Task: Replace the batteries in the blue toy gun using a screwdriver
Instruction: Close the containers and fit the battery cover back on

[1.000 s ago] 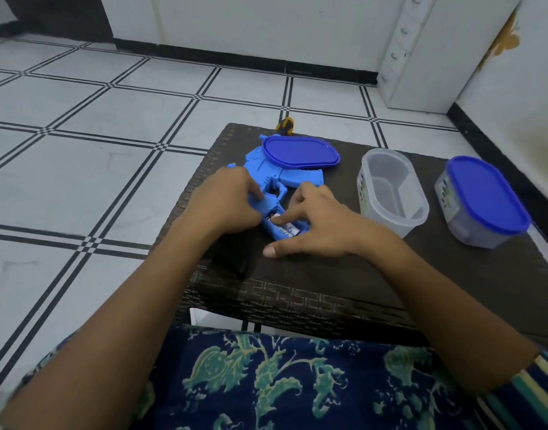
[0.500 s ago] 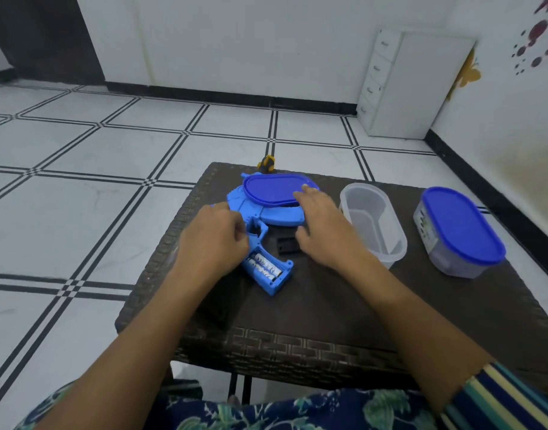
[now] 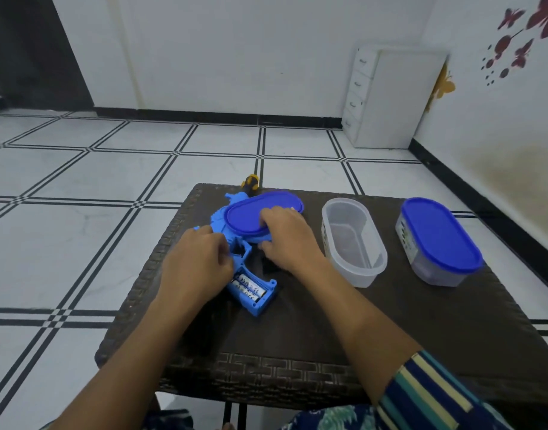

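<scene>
The blue toy gun (image 3: 254, 302) lies flat on a dark wicker table (image 3: 390, 321), grip toward me. Its battery compartment is open and shows two batteries (image 3: 248, 286) side by side. My left hand (image 3: 195, 268) grips the gun around the trigger area. A loose blue oval lid (image 3: 244, 217) rests on top of the gun's body; my right hand (image 3: 286, 237) holds it, fingers on top and thumb at its near edge. A screwdriver with a yellow and black handle (image 3: 250, 183) pokes out behind the gun at the table's far edge. Something dark lies under my right palm, mostly hidden.
An open clear oval container (image 3: 364, 279) stands right of my right hand. Further right stands a second container with a blue lid on it (image 3: 440, 240). A white drawer unit (image 3: 393, 97) stands against the far wall; tiled floor surrounds the table.
My right hand left the battery compartment and moved up onto the blue lid. The camera tilted up. My left hand stayed on the gun.
</scene>
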`<state>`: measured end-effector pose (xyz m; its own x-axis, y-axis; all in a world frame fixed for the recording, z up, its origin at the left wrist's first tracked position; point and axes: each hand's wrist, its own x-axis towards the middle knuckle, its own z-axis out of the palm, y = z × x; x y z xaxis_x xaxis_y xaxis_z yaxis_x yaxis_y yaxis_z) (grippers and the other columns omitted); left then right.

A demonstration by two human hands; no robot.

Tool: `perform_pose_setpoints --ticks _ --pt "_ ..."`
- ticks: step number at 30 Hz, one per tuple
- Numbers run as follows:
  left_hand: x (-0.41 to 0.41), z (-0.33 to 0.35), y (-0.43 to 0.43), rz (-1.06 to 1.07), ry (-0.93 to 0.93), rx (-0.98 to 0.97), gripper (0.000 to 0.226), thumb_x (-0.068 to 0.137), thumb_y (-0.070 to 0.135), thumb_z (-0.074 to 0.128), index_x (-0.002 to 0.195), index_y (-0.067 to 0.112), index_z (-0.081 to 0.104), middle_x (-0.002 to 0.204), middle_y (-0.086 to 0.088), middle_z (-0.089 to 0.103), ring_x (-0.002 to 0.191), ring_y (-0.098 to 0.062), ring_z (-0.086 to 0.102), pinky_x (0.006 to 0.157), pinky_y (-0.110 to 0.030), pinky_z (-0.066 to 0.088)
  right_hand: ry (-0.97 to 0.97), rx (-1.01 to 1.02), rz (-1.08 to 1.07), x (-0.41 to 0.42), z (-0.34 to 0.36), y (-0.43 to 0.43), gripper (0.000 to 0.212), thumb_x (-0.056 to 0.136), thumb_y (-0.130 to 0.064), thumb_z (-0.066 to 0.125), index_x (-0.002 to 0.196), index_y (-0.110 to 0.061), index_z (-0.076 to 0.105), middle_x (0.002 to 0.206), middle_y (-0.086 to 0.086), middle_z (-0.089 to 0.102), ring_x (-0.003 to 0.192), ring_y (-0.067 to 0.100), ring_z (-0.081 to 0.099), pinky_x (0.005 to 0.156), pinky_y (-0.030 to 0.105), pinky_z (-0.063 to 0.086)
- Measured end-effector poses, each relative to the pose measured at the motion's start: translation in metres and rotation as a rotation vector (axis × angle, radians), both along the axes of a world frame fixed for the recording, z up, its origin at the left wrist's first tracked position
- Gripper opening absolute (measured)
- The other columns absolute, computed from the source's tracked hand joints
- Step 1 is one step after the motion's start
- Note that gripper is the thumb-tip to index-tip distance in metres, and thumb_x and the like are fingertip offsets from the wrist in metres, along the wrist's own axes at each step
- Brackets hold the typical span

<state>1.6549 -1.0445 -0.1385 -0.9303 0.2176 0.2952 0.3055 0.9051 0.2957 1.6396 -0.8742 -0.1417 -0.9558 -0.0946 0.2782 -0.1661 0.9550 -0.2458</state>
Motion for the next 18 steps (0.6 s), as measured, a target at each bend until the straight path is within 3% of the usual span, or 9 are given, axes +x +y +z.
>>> perform_pose_setpoints --ticks 2,4,7,10,12,14,18 --pt "-0.002 -0.001 0.0 0.01 -0.004 0.027 0.013 0.08 0.022 0.058 0.086 0.02 0.069 0.08 0.008 0.047 0.085 -0.014 0.046 0.062 -0.029 0.036 0.088 0.01 0.028 0.006 0.002 0.001 0.01 0.084 -0.007 0.059 0.094 -0.009 0.057 0.093 0.008 0.06 0.088 0.028 0.054 0.077 0.038 0.047" --pt "-0.005 -0.003 0.001 0.013 -0.014 0.098 0.018 0.08 0.021 0.059 0.094 0.018 0.069 0.089 0.003 0.055 0.089 -0.018 0.05 0.067 -0.032 0.041 0.167 -0.006 0.06 0.011 0.002 0.002 0.007 0.087 -0.008 0.055 0.094 -0.009 0.056 0.092 0.008 0.061 0.086 0.029 0.055 0.061 0.033 0.039" --pt "-0.01 -0.005 0.009 -0.025 0.011 0.306 0.036 0.082 0.018 0.062 0.117 0.011 0.06 0.112 -0.006 0.06 0.101 -0.025 0.056 0.081 -0.031 0.043 0.35 -0.158 0.094 0.018 0.007 0.004 0.007 0.089 -0.009 0.058 0.096 -0.007 0.06 0.09 0.007 0.064 0.084 0.028 0.058 0.06 0.035 0.044" --pt "-0.01 0.003 0.022 -0.082 0.057 0.535 0.046 0.087 0.02 0.064 0.13 0.012 0.05 0.124 -0.004 0.058 0.111 -0.02 0.054 0.085 -0.023 0.041 0.521 -0.392 0.065 0.029 0.021 0.007 0.013 0.091 -0.01 0.062 0.103 -0.007 0.065 0.093 0.004 0.069 0.083 0.02 0.062 0.07 0.033 0.053" --pt "-0.007 0.011 0.031 -0.11 0.06 0.674 0.048 0.089 0.023 0.063 0.133 0.016 0.047 0.124 0.001 0.057 0.11 -0.014 0.052 0.076 -0.008 0.042 0.59 -0.568 0.011 0.037 0.033 0.012 0.014 0.092 -0.012 0.064 0.105 -0.008 0.066 0.092 -0.001 0.069 0.082 0.015 0.064 0.07 0.03 0.055" --pt "-0.006 0.016 0.04 -0.137 0.033 0.78 0.041 0.091 0.024 0.061 0.129 0.018 0.049 0.118 0.005 0.058 0.106 -0.009 0.052 0.068 -0.002 0.042 0.6 -0.795 -0.03 0.045 0.044 0.019 0.013 0.092 -0.013 0.066 0.105 -0.011 0.067 0.087 -0.009 0.066 0.08 0.01 0.066 0.067 0.03 0.059" --pt "-0.006 0.015 0.058 -0.28 -0.084 0.862 0.016 0.092 0.028 0.06 0.103 0.018 0.065 0.085 0.01 0.067 0.076 0.001 0.06 0.069 -0.028 0.051 0.607 -1.108 -0.168 0.057 0.06 0.036 0.015 0.092 -0.017 0.067 0.107 -0.018 0.065 0.086 -0.006 0.067 0.078 0.008 0.066 0.06 0.02 0.056"
